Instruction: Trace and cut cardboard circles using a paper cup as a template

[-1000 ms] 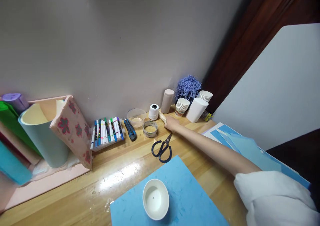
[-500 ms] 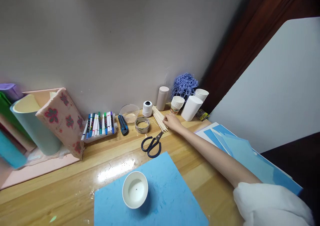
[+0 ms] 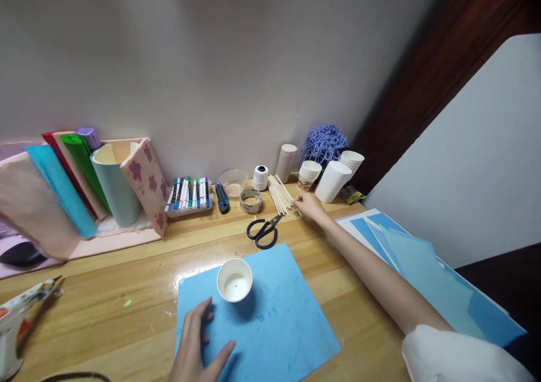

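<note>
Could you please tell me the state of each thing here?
Left hand: open, empty.
Right hand: fingertips at the wooden sticks, grip unclear.
Wooden sticks: fanned out.
White cup: upright, uncovered.
Scissors: lying, handles apart.
Marker case: open.
Clear tub: uncovered.
Paper cups: stacked.
Utility knife: lying, blade unclear.
Tape roll: lying flat.
Glue gun: on or off unclear.
Blue mat: lying flat.

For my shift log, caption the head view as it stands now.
Right hand at the wooden sticks, left hand open over the blue mat, near the white cup.

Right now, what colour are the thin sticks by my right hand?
The thin sticks are plain, pale beige; the head view shows them.
</note>
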Demonstrator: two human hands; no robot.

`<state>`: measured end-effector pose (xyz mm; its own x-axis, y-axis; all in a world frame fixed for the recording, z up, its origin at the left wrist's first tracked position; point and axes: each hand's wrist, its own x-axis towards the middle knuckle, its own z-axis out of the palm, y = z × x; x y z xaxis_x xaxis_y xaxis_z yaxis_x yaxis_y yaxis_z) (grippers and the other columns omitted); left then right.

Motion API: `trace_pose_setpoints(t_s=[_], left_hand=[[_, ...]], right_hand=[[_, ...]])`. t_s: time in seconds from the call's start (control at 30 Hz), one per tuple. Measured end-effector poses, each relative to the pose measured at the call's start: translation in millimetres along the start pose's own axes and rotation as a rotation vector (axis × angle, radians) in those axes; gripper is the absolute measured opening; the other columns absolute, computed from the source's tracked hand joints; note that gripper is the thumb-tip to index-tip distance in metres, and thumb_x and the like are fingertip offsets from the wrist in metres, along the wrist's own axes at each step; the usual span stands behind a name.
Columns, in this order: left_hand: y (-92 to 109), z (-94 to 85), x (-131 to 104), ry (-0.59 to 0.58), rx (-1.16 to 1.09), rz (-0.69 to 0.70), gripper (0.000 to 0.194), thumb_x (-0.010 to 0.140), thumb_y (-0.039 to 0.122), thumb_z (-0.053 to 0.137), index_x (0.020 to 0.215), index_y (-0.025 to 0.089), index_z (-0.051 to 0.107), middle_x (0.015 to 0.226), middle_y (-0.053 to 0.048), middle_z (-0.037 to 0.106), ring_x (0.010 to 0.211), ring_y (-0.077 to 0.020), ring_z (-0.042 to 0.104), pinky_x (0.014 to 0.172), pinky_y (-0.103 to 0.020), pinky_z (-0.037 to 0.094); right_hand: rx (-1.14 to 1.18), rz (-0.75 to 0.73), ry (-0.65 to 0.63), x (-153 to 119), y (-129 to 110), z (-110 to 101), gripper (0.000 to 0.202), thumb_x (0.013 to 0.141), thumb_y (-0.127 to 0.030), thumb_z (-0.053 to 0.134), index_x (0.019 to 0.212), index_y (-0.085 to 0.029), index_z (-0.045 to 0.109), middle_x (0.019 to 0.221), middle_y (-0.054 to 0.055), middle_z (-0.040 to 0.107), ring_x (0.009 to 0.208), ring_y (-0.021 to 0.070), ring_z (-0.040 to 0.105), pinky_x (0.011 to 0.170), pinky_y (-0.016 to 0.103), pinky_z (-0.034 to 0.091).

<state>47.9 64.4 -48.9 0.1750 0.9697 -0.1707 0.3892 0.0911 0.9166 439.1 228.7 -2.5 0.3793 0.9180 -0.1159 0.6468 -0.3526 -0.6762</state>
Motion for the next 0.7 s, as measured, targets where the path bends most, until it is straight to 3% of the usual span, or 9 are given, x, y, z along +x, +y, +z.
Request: trace_pose_setpoints(t_s=[0.1,0.27,0.43,0.57,0.7], left_hand=[[4.5,16.7,15.6,0.094,0.256,0.175,0.074,0.067,0.041,0.070,0.130,0.018,0.039,0.129,-0.013,0.046,0.123,-0.0317,0.043,0.105,-0.051,0.035],[17.1,26.4,42.9,0.147,0.296,0.270,0.074,0.066,0.046,0.072,0.126,0.017,0.041,0.125,-0.013,0.051,0.119,-0.0305,0.047,0.100,-0.047,0.038],[26.2,22.6,71.1,0.105,0.212,0.303,0.053,0.070,0.045,0.071,0.112,0.019,0.051,0.112,-0.009,0.060,0.105,-0.0254,0.056,0.089,-0.038,0.044],[33.7,17.4,95.2,0.247,0.238,0.396,0.047,0.069,0.042,0.072,0.106,0.018,0.054,0.107,-0.009,0.061,0.100,-0.0241,0.058,0.083,-0.034,0.045],[36.5,12.5,132.3,0.345,0.297,0.486,0.048,0.067,0.037,0.074,0.106,0.017,0.055,0.104,-0.008,0.062,0.098,-0.0232,0.058,0.083,-0.033,0.045]], right_hand=[[0.266,-0.056,-0.206,-40.0,8.4,3.0,0.028,0.079,-0.042,0.061,0.074,-0.015,0.057,0.076,0.007,0.067,0.058,0.0138,0.060,0.056,0.026,0.047],[0.617,-0.108,-0.493,-107.1,17.8,19.0,0.046,0.066,-0.057,0.069,0.082,-0.016,0.055,0.073,0.004,0.064,0.055,0.0096,0.055,0.054,0.024,0.047],[0.819,-0.094,-0.526,-132.0,27.4,34.8,0.042,0.069,-0.054,0.070,0.082,-0.018,0.051,0.075,0.000,0.062,0.056,0.0075,0.054,0.056,0.021,0.047],[0.937,-0.085,-0.545,-136.5,35.3,40.9,0.035,0.070,-0.046,0.074,0.080,-0.017,0.056,0.078,0.001,0.062,0.061,0.0081,0.056,0.059,0.022,0.048],[0.971,-0.071,-0.485,-137.8,37.2,43.1,0.032,0.069,-0.042,0.076,0.082,-0.016,0.062,0.084,0.001,0.061,0.065,0.0080,0.056,0.062,0.021,0.048]])
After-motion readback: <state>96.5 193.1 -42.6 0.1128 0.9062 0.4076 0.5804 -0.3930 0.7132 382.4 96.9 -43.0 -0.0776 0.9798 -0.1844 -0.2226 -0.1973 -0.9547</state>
